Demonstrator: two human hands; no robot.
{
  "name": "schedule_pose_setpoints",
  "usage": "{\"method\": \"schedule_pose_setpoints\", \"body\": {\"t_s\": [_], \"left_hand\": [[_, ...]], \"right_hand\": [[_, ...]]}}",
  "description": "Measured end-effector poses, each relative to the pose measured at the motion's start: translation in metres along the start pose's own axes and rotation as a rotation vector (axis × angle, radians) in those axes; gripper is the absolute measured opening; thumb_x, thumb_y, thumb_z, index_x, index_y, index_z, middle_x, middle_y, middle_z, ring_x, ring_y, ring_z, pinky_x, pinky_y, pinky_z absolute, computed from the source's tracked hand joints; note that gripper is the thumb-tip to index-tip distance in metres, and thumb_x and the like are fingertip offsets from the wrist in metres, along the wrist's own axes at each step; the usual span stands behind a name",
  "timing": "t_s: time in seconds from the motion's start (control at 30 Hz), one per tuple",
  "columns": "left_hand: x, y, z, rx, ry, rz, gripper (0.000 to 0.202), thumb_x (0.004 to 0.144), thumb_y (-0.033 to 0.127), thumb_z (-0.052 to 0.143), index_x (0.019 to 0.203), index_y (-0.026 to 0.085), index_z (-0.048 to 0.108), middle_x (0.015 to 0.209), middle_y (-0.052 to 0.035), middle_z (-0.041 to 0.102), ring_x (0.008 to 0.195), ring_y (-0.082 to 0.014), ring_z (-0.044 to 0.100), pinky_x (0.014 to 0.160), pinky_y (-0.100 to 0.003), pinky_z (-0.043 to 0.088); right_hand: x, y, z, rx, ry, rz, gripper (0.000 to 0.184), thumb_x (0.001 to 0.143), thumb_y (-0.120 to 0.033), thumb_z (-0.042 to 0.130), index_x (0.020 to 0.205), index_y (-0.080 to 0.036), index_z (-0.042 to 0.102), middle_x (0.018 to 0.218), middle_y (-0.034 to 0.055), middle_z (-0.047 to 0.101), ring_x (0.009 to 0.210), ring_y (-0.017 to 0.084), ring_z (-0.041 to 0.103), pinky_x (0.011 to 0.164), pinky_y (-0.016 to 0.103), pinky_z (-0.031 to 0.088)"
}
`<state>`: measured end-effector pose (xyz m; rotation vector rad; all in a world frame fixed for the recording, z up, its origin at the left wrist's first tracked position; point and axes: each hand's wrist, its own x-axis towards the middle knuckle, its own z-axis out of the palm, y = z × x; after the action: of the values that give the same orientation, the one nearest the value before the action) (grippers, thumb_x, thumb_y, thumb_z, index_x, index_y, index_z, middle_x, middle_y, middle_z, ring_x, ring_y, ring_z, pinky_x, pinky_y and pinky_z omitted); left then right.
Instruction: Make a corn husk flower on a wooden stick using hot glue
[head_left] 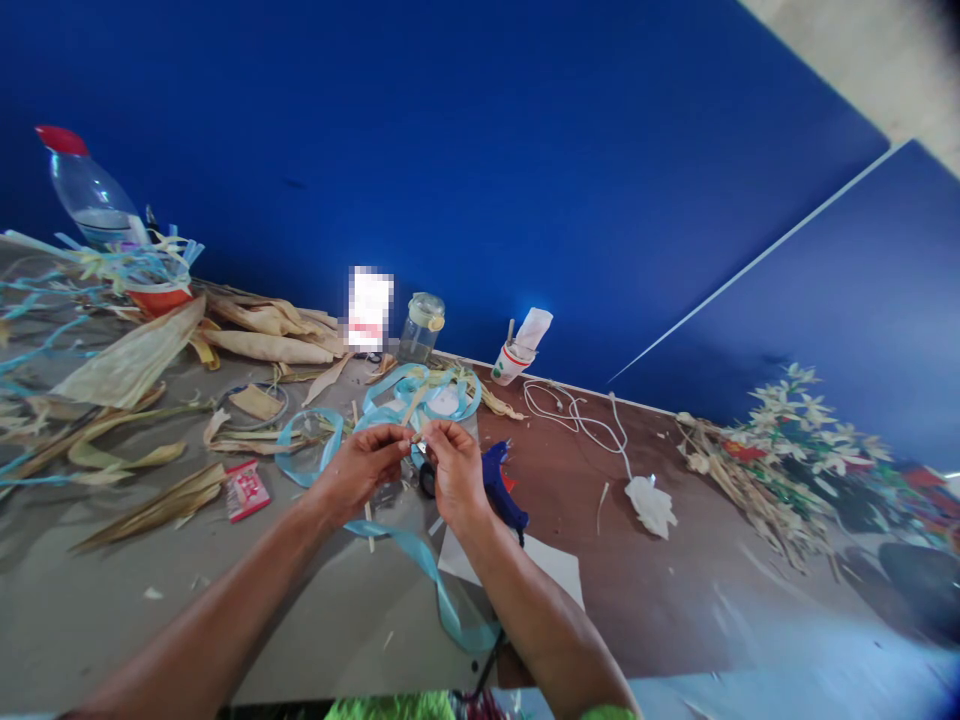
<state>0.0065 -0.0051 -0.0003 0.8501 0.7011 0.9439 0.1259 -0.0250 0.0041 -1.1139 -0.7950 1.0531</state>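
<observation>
Fingers of left bare hand [360, 470] and right bare hand [457, 470] are pinched almost closed on one small pale piece [418, 438], just left of dark-blue plastic glue gun [496, 480]. Shiny light-blue ribbon [412, 545] curls also left of this gun.

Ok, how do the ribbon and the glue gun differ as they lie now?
Colour: the ribbon is pale blue, the glue gun dark blue.
Shape: the ribbon is a thin strip in loose loops and curves, the glue gun a solid, bulky body.
Spread: the ribbon sprawls over a wide area, while the glue gun sits in one spot beside the right hand.
Shared: both are blue and on the table.
</observation>
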Motion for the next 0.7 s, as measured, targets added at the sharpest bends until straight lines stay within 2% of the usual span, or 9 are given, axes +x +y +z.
{"method": "schedule_pose_setpoints", "body": {"t_s": [0.13,0.27,0.5,0.7], "left_hand": [[0.0001,-0.0008,-0.0013,-0.019,-0.018,-0.011,0.022,0.064,0.029,0.076,0.075,0.013,0.065,0.056,0.0043,0.052,0.039,-0.0007,0.032,0.041,-0.017,0.026],[-0.0004,0.0005,-0.0016,-0.051,-0.006,-0.018,0.022,0.064,0.028,0.076,0.076,0.014,0.065,0.059,0.0036,0.055,0.04,-0.0004,0.033,0.042,-0.017,0.028],[-0.0035,0.0052,0.0007,-0.136,0.003,0.002,0.02,0.067,0.026,0.074,0.078,0.012,0.064,0.064,0.0024,0.056,0.042,-0.0003,0.035,0.044,-0.016,0.031],[-0.0029,0.0034,-0.0009,-0.192,-0.007,0.026,0.022,0.075,0.034,0.066,0.081,0.012,0.066,0.067,0.001,0.057,0.043,-0.0016,0.038,0.046,-0.017,0.036]], "right_hand": [[0.0,0.0004,-0.0008,0.034,-0.005,-0.016,0.018,0.068,-0.033,0.066,0.062,-0.016,0.061,0.054,-0.0045,0.053,0.048,0.007,0.035,0.049,0.021,0.028],[0.0003,0.002,-0.0032,0.053,0.041,-0.016,0.021,0.073,-0.036,0.061,0.068,-0.016,0.065,0.053,-0.005,0.049,0.049,0.007,0.037,0.049,0.022,0.029],[-0.0021,0.0074,-0.0014,0.025,-0.025,-0.005,0.009,0.065,-0.024,0.065,0.071,-0.018,0.064,0.063,-0.0031,0.059,0.054,0.008,0.044,0.054,0.021,0.035],[-0.0058,0.0017,0.0043,0.026,-0.018,0.054,0.007,0.063,-0.023,0.064,0.067,-0.018,0.062,0.057,-0.0054,0.055,0.052,0.008,0.043,0.054,0.022,0.034]]}}
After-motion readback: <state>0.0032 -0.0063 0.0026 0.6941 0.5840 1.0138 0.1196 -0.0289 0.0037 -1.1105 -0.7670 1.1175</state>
